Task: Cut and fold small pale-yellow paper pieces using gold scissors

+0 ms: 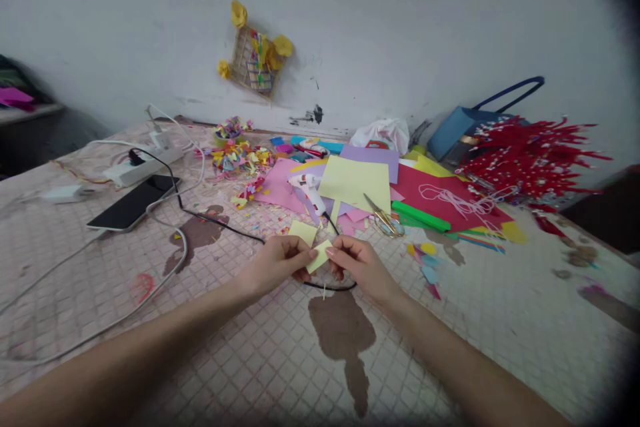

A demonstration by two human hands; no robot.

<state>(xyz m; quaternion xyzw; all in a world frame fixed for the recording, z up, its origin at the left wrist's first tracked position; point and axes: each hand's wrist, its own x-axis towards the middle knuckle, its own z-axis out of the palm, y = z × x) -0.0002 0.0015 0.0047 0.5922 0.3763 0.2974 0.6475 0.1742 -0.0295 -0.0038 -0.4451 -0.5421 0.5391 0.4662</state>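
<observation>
Between my two hands is a small pale yellow piece of paper (319, 257), pinched at both sides. My left hand (283, 259) grips its left edge between thumb and fingers. The right edge is in the thumb and fingers of my right hand (361, 265). Just behind lies another pale yellow paper piece (303, 232) on the table. A white glue gun (311, 192) rests beyond the hands, its black cord passing near them. Gold-handled scissors (385, 217) lie to the right, partly over a larger pale yellow sheet (355, 181).
A phone (134, 203) and a white power strip (143, 167) with looping cables occupy the left. Paper scraps (243, 160) are heaped at the back. On the right are a green roll (421, 215), white string (463, 203), red fuzzy stems (530, 153) and a blue bag (453, 130).
</observation>
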